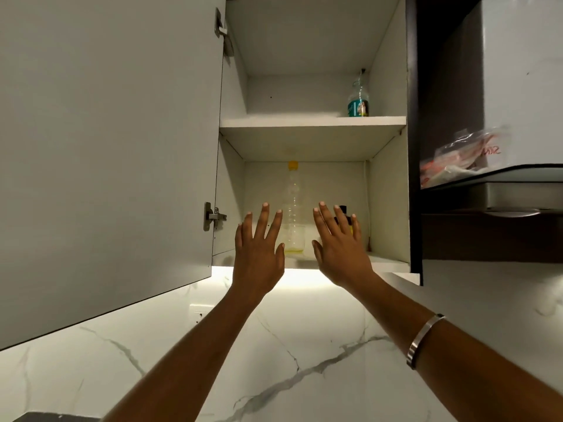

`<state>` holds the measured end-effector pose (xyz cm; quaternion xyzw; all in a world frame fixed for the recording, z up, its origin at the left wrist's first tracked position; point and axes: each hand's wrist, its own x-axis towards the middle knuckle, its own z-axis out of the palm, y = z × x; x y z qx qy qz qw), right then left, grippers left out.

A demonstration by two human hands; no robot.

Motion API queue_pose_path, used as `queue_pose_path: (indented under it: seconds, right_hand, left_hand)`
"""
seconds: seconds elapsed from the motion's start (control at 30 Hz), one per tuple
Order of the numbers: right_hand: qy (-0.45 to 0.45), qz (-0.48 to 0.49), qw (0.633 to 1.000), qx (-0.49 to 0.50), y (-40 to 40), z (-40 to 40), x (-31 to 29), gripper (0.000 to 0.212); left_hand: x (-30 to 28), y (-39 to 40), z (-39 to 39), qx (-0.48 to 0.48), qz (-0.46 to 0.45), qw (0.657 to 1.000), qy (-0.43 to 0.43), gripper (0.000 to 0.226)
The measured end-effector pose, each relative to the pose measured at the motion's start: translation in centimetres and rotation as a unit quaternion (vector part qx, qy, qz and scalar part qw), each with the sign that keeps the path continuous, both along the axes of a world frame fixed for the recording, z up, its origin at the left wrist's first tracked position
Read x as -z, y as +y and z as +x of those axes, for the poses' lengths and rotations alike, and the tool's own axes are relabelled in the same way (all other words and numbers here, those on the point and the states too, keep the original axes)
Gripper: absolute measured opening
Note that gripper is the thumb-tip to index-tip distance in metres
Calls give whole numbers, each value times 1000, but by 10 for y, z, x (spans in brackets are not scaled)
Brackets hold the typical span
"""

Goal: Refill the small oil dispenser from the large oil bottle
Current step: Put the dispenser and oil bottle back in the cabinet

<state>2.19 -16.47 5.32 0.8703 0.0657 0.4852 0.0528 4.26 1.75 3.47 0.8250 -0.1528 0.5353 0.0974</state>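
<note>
Fingers [264,222] straight and spread on both hands, gripping nothing. Left hand [259,254] raised before the lower shelf [387,259], just left of the large oil bottle [294,208]; right hand [341,254] just right of it, partly covering the small oil dispenser [343,212]. Large oil bottle upright mid-shelf near the front edge, long axis vertical, yellow cap up, almost empty. Dispenser upright too, dark cap up, toward the right wall. Another bottle [359,99] at the upper shelf's right end. Cabinet door [106,147] swung open leftward.

Cabinet door [106,147] swung open at 9 o'clock, teal-label bottle [358,99] on top shelf [304,121] approx 1 o'clock, plastic bags [463,159] at 3, marble backsplash [289,345] at 6.
</note>
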Motion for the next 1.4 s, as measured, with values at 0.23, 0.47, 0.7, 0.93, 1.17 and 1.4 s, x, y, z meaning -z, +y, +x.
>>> queue_pose_path:
  seconds: [0.23, 0.47, 0.7, 0.93, 1.17, 1.4]
  right_hand:
    - [-5, 5, 1000, -13, -19, -69, 8, 64]
    - [-30, 1, 998, -57, -22, -122, 4, 62]
    - [-32, 19, 997, -67, -10, -143, -2, 62]
    - [-24, 11, 997, -67, -2, -145, 3, 61]
    - [-24, 5, 996, -83, 7, -148, 6, 60]
    - [-27, 10, 994, -109, 22, -147, 10, 59]
  left_hand:
    - [12, 20, -73, -36, -9, 999, -34, 68]
    - [-16, 76, -184, -47, -115, 984, -130, 59]
    - [-51, 154, -274, -101, -260, 905, -320, 47]
    - [-60, 186, -294, -92, -355, 874, -317, 58]
    - [-53, 178, -297, -110, -350, 877, -310, 63]
    - [-48, 180, -300, -129, -347, 887, -276, 68]
